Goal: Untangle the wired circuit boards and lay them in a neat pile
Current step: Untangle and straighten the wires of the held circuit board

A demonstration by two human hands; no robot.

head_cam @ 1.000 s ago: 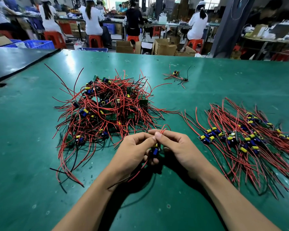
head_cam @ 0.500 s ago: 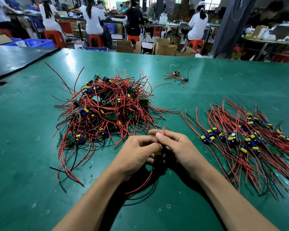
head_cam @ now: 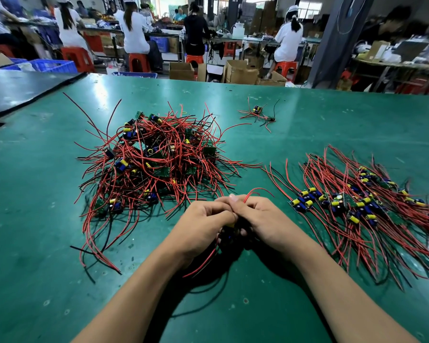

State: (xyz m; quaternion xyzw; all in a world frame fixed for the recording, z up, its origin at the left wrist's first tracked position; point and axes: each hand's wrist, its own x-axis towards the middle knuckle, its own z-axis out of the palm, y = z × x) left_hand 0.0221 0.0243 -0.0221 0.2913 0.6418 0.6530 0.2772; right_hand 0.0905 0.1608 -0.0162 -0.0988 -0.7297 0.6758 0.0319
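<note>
A tangled heap of wired circuit boards (head_cam: pixel 156 167), red and black leads with blue and yellow parts, lies left of centre on the green table (head_cam: pixel 35 219). To the right spreads the sorted pile (head_cam: pixel 357 204), its boards in a row and leads fanned out. Between them my left hand (head_cam: pixel 203 224) and my right hand (head_cam: pixel 260 219) meet, fingers curled, both gripping one small board (head_cam: pixel 229 233) that is mostly hidden between them. Its red wire ends poke up past my right fingers, and other leads trail down toward me.
One stray board with leads (head_cam: pixel 258 113) lies alone far back at centre. A dark table (head_cam: pixel 15 90) adjoins at the far left. Beyond the far edge are cardboard boxes (head_cam: pixel 238 71), red stools and seated workers at benches.
My hands have closed tighter round the board, so less of it shows. Its trailing red lead has swung lower toward me. Both piles are unmoved.
</note>
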